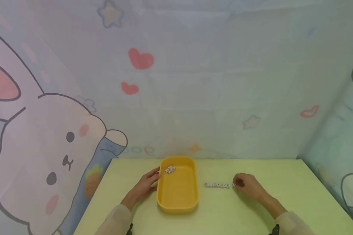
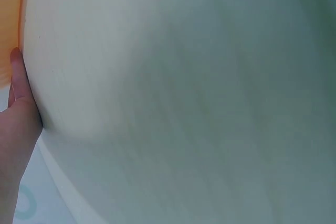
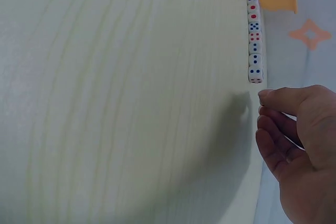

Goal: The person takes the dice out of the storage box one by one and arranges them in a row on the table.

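A yellow tray (image 1: pixel 177 209) stands on the table, with several white dice (image 1: pixel 170 169) heaped in its far left corner. My left hand (image 1: pixel 142 187) rests against the tray's left side, its fingers extended along the wall. To the right of the tray, several dice form a straight row (image 1: pixel 217 185); in the right wrist view the dice row (image 3: pixel 254 38) shows red and blue spots. Just past the row's right end, my right hand (image 1: pixel 250 187) pinches a die (image 1: pixel 234 184) between thumb and fingertips. Those fingers mostly hide this die in the right wrist view.
The light wood-grain table (image 1: pixel 223 218) ends at a back edge against a printed cloth (image 1: pixel 211 81) with hearts, stars and a rabbit. Another cloth wall (image 1: pixel 341 156) rises along the right side.
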Motion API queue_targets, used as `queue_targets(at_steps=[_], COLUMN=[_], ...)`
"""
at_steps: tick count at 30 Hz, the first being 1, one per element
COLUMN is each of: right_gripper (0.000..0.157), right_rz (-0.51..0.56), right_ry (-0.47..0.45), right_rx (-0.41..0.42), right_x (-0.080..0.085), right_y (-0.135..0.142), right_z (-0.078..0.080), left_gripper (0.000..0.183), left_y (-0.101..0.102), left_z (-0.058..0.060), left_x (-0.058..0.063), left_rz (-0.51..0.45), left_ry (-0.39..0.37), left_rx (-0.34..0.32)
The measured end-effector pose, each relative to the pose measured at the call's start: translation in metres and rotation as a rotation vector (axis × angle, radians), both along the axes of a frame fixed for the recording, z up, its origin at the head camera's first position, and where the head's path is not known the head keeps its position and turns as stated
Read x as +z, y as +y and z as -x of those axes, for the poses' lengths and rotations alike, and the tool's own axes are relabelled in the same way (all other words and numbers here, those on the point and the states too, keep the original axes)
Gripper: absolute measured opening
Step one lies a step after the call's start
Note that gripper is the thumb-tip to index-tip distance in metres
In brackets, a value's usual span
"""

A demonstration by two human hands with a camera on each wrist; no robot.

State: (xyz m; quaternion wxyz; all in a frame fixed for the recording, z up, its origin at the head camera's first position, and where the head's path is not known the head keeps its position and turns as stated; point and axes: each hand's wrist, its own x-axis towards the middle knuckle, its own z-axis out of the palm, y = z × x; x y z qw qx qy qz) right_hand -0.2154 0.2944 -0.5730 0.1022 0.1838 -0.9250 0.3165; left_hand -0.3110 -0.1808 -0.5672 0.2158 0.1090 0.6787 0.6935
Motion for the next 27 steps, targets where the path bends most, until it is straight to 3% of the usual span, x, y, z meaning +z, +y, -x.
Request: queue_targets(at_steps=[6, 14, 22, 27], right_gripper=[0.018, 0.018, 0.017, 0.021], right_rz=[0.002, -0.010, 0.012, 0.107], right_ry=[-0.046, -0.008, -0.018, 0.029], right_rx=[0.007, 0.032, 0.031, 0.062], right_x=[-0.008, -0.008, -0.001, 0.009], right_y=[-0.002, -0.007, -0.008, -0.031], right_z=[0.005, 0.015, 0.016, 0.020], left_gripper=[0.061, 0.061, 0.062, 0.061], left_y=[0.002, 0.002, 0.004, 0.004], left_z=[0.003, 0.004, 0.004, 0.003], left_x=[-0.004, -0.004, -0.002, 0.000], left_rz=[0.007, 0.022, 0.021, 0.020], left_ry=[0.003, 0.007, 0.006, 0.003], left_rx=[0.000, 0.031, 0.033, 0.038])
